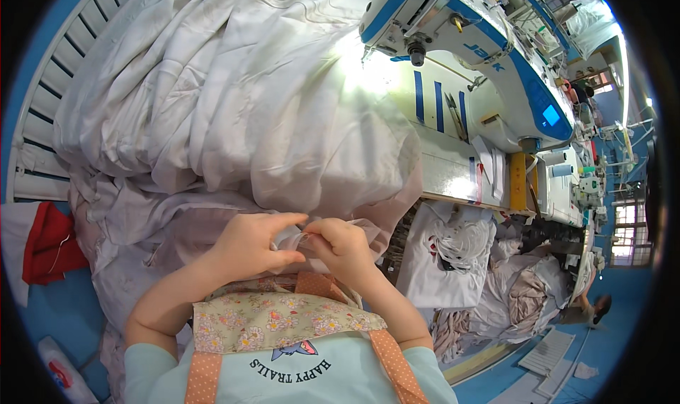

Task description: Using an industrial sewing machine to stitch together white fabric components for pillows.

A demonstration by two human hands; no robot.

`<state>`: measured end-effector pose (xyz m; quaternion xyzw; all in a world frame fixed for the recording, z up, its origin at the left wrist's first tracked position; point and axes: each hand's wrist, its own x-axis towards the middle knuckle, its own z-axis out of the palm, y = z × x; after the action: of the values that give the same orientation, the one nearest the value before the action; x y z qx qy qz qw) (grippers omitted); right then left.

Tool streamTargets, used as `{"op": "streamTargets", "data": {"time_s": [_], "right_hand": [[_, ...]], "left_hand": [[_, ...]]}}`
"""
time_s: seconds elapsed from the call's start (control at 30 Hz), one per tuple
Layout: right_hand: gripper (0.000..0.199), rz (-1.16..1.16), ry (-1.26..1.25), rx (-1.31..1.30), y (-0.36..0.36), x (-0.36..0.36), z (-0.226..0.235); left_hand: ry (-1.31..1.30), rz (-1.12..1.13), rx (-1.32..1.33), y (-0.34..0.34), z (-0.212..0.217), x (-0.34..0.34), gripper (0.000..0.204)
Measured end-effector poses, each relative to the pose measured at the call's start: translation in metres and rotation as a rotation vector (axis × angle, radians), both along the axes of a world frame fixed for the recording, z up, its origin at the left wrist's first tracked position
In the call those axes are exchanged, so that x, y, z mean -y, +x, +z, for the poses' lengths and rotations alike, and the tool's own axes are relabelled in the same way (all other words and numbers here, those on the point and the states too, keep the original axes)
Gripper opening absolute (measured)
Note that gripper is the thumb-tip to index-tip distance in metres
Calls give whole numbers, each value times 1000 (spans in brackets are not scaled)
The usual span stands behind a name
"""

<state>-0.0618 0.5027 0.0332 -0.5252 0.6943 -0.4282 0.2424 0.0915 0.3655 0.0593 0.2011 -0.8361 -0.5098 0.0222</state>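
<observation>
White cloth [283, 121], smooth and faintly glossy, lies heaped in deep folds from the slatted white rack [39, 114] to the table edge, and its near part hangs down in front of the person's floral apron [283, 326]. We place both hands low over this near part, close to each other. Left hand [248, 242]: thumb and forefinger stand apart, forming an open curve toward the other hand. Right hand [341, 245]: fingers curled, thumb and forefinger pinched, apparently on a small pale bit of cloth or thread; too fine for us to tell which. Risks, as we judge them: (1) pull from the heap's weight could draw the pinched bit out of the fingertips, since the grip looks small; (2) slippery folds could slide off the table edge, dragging the near part toward the blue floor [64, 319]; (3) with so many layers of one colour, a wrong fold could be caught up by mistake; (4) tugging hard on a thread could pucker the weave. Also noted: the heap reaches close under the sewing machine [460, 32], so a sharp pull might snag there; whether any cloth sits beneath its needle, we cannot tell through the lamp glare.
</observation>
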Motion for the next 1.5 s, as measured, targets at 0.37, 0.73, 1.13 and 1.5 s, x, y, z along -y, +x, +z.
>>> {"op": "streamTargets", "data": {"time_s": [0.37,0.73,1.13,1.5], "right_hand": [[16,53,36,-2,-7,-1,12],[22,295,81,-109,-6,19,27],[28,246,-657,-512,35,132,112],[17,428,-696,-698,73,124,120]], "left_hand": [[446,155,53,3,-15,2,17],[-539,395,-263,131,9,57,11],[-1328,1566,-168,439,136,-11,20],[-1287,1294,-485,420,88,-36,11]]}}
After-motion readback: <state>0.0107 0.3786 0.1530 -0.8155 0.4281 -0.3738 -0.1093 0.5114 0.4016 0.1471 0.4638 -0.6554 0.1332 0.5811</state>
